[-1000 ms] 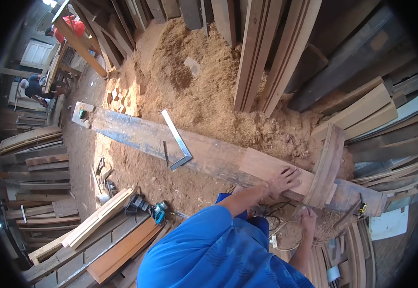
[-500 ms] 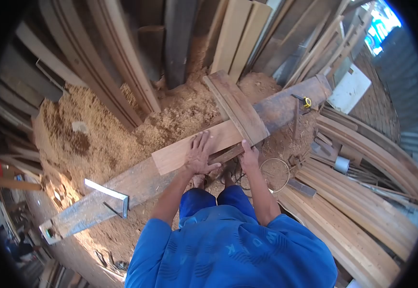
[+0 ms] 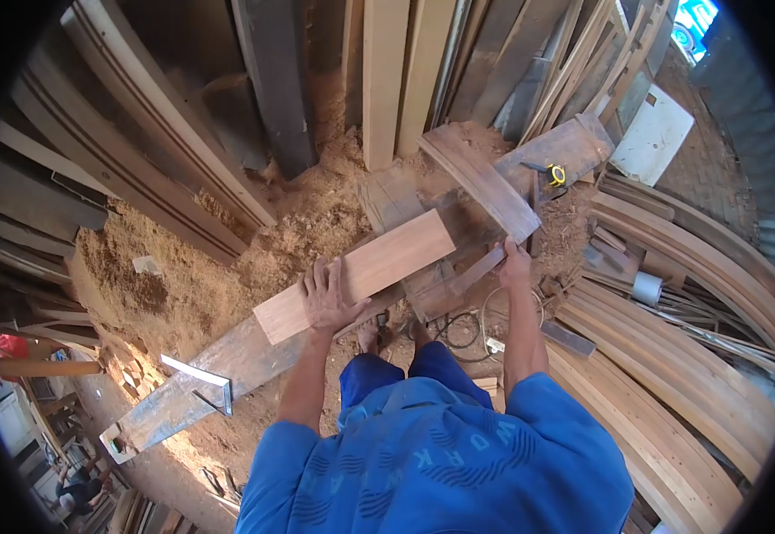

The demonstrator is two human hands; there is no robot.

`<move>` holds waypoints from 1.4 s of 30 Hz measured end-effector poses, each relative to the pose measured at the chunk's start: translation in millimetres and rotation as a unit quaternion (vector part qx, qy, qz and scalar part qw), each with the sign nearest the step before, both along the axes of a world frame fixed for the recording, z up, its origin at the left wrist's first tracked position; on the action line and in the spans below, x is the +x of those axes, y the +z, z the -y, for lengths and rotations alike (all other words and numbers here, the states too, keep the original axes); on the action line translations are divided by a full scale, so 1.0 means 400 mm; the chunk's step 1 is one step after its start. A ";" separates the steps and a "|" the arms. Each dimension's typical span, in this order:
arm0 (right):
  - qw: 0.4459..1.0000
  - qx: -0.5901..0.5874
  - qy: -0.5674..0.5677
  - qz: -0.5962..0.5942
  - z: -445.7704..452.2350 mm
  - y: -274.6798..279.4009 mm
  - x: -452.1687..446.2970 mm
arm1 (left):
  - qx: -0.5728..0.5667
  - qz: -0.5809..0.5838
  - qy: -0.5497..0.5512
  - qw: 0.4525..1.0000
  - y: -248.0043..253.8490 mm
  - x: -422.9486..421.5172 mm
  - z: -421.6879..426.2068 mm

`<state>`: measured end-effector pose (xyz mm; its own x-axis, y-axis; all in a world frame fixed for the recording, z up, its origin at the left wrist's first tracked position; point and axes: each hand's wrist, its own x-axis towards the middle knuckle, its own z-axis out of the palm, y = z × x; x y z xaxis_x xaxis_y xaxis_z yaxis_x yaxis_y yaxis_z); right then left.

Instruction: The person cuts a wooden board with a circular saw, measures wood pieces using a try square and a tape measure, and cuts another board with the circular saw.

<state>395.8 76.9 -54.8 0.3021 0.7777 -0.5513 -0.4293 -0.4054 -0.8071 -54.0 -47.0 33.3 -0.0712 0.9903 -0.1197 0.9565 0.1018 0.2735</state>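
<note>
A pale, freshly planed board (image 3: 401, 251) lies slantwise on a long worn plank (image 3: 258, 363). My left hand (image 3: 325, 301) rests flat on the pale board near its left end, fingers spread. My right hand (image 3: 515, 264) is closed at the near end of a darker wooden board (image 3: 481, 181), which slants away to the right of the pale one. A short wooden strip (image 3: 477, 271) reaches toward the right hand; whether they touch I cannot tell. A yellow and black tape measure (image 3: 555, 175) sits farther right on the plank. Toward its left end is a metal try square (image 3: 200, 374).
Sawdust and shavings (image 3: 169, 267) cover the ground beyond the plank. Tall boards (image 3: 385, 80) lean along the far side. Stacked timber (image 3: 645, 378) lies at the right, near a coiled cable (image 3: 463, 338). Another person (image 3: 80, 491) is at the lower left.
My right hand has shifted right with the darker board, which no longer lies across the pale board. The pale board's right end now shows. My left hand has moved slightly left.
</note>
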 end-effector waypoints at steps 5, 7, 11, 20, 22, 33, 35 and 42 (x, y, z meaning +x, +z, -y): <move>0.984 -0.152 0.095 -0.003 -0.010 -0.004 0.019 | 0.008 -0.016 0.012 1.000 -0.005 0.014 -0.004; 0.974 -0.205 0.097 0.024 -0.014 0.025 0.023 | 0.030 -0.015 0.007 0.999 -0.001 0.022 -0.009; 0.952 -0.273 0.109 0.085 -0.020 -0.001 0.050 | 0.021 -0.026 0.000 0.999 0.024 0.034 -0.021; 0.688 -0.022 0.350 0.635 -0.028 0.008 0.248 | -0.021 0.004 0.038 0.999 0.043 0.005 -0.002; 0.692 -0.008 0.367 0.621 -0.079 0.130 0.162 | -0.026 0.019 0.042 0.999 0.049 0.002 0.003; 0.675 0.203 0.557 0.440 -0.096 0.415 -0.458 | 0.017 0.078 0.054 0.995 0.042 -0.002 0.034; 0.644 0.206 0.599 0.428 -0.037 0.447 -0.556 | 0.050 0.074 0.051 0.995 0.019 -0.002 0.048; 0.563 0.264 0.668 0.409 0.164 0.459 -0.793 | 0.103 0.110 0.066 0.986 -0.072 0.004 0.273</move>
